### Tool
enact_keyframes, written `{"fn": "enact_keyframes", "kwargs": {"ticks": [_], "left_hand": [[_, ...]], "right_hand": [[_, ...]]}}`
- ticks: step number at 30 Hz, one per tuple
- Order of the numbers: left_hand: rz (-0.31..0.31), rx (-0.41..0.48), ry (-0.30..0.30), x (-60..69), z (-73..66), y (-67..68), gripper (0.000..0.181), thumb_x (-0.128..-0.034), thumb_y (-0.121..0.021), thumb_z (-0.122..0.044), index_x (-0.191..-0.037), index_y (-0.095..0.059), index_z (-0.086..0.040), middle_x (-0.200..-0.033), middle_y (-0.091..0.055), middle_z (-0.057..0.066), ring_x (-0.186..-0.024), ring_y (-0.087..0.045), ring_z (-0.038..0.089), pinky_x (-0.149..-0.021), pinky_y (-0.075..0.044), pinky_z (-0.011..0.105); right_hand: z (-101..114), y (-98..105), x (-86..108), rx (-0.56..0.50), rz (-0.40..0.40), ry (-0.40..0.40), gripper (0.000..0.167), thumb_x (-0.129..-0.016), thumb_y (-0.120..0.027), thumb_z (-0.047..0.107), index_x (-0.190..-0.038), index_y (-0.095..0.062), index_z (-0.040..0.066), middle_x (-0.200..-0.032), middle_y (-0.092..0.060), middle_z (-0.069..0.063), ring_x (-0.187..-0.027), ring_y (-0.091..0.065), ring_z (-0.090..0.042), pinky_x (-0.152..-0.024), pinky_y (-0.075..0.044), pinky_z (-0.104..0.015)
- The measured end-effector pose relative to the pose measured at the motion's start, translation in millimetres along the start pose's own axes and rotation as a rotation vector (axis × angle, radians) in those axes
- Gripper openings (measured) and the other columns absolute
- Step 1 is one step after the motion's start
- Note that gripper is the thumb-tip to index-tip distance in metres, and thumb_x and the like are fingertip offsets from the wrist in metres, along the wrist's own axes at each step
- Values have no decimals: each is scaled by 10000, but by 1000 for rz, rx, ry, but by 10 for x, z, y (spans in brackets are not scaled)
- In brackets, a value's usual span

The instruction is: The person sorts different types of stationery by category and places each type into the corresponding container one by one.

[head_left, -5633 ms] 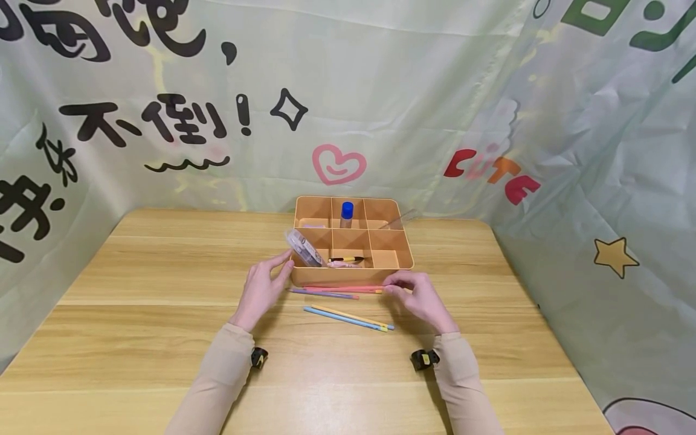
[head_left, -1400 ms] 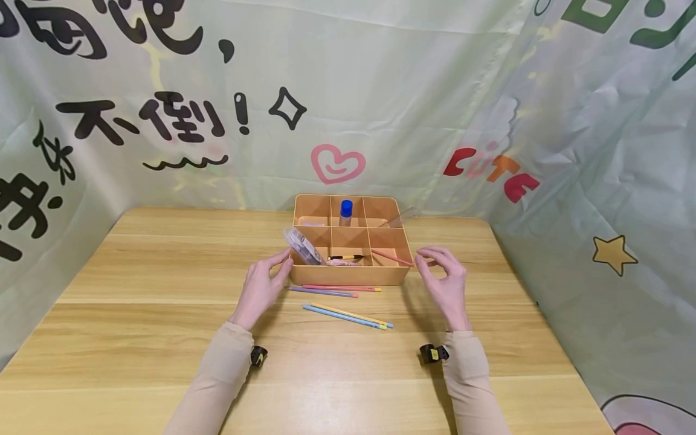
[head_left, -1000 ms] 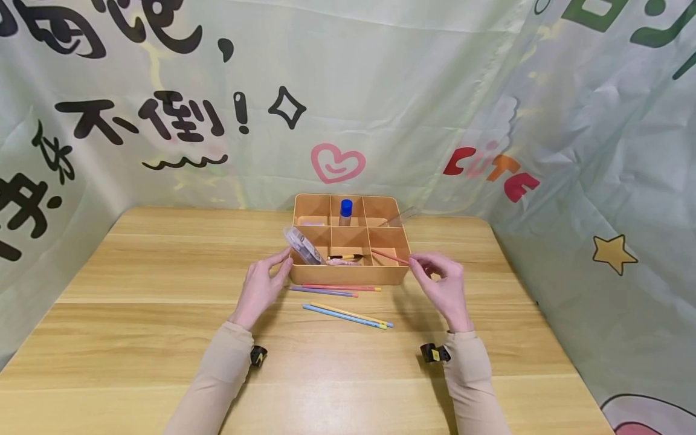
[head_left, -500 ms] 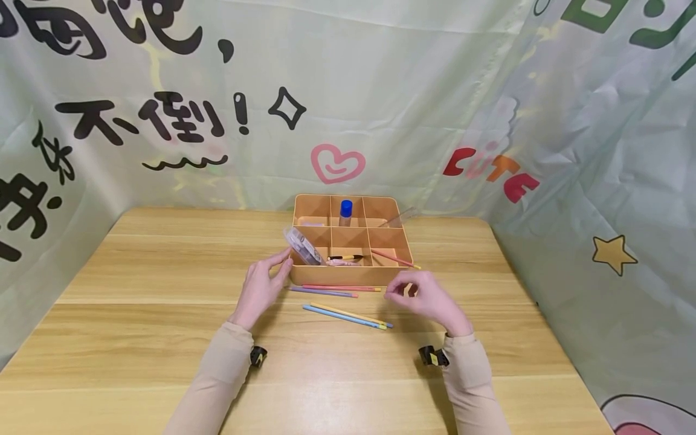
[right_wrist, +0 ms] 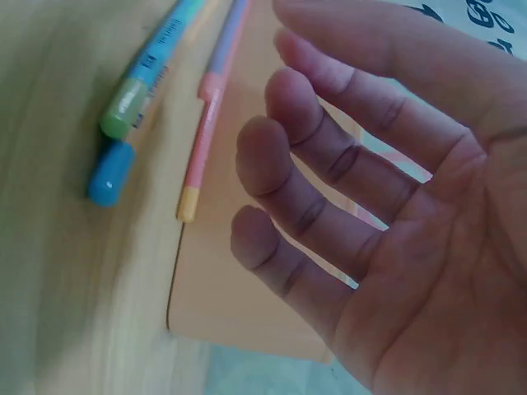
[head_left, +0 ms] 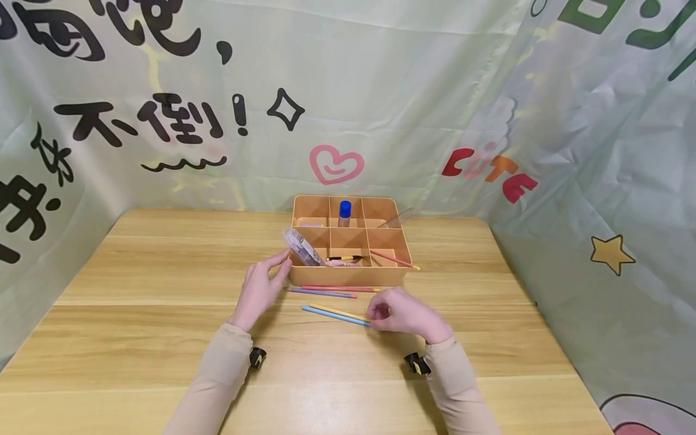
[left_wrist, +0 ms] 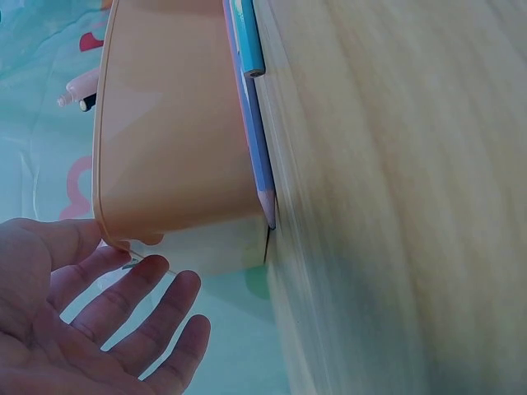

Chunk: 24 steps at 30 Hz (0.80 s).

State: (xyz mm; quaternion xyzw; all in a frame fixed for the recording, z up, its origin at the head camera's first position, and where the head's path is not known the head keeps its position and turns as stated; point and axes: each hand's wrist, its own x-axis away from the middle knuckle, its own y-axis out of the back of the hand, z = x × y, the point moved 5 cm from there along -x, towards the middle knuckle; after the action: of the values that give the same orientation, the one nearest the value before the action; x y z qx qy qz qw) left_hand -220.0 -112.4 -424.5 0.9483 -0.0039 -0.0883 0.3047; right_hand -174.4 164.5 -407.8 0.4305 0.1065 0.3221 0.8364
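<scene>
In the head view, my left hand (head_left: 260,293) rests its thumb and fingertips on the front left corner of an orange six-compartment organizer box (head_left: 348,277). Its fingers look nearly straight in the left wrist view. My right hand (head_left: 405,314) hovers over the right ends of a blue pencil (head_left: 331,314) and a yellow pencil (head_left: 326,307), covering them in the head view. The right wrist view shows its fingers loosely bent, apart from those pencils, gripping nothing. A purple pencil (head_left: 321,293) and a pink pencil (head_left: 342,289) lie along the box front.
Inside the box are a red pencil (head_left: 391,258) leaning over the rim, a clear purple case (head_left: 303,246), a black-and-yellow pen (head_left: 345,258), a blue-capped glue stick (head_left: 345,212) and a clear ruler (head_left: 399,217). A printed cloth (head_left: 408,90) hangs behind the table.
My right hand took a red pencil from the box front, laid it in the front right compartment and let go. It then moved down-left to the blue and yellow pencils. My left hand stayed.
</scene>
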Motion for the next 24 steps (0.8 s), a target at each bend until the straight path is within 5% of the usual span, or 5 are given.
{"fn": "enact_keyframes", "kwargs": {"ticks": [24], "left_hand": [[-3,8,-14,5,-3,5,401,-1047,-550,-251,-1417,-568,-99,-1456,-565,133,-1385,-494,403,-1178,-370,582]], "right_hand": [[-91,-111,-63,49,-18,-60,111,-839,-777,19,-792,-709,93,-701,-621,62,-631,-491,-6,-578,-455,-149]]}}
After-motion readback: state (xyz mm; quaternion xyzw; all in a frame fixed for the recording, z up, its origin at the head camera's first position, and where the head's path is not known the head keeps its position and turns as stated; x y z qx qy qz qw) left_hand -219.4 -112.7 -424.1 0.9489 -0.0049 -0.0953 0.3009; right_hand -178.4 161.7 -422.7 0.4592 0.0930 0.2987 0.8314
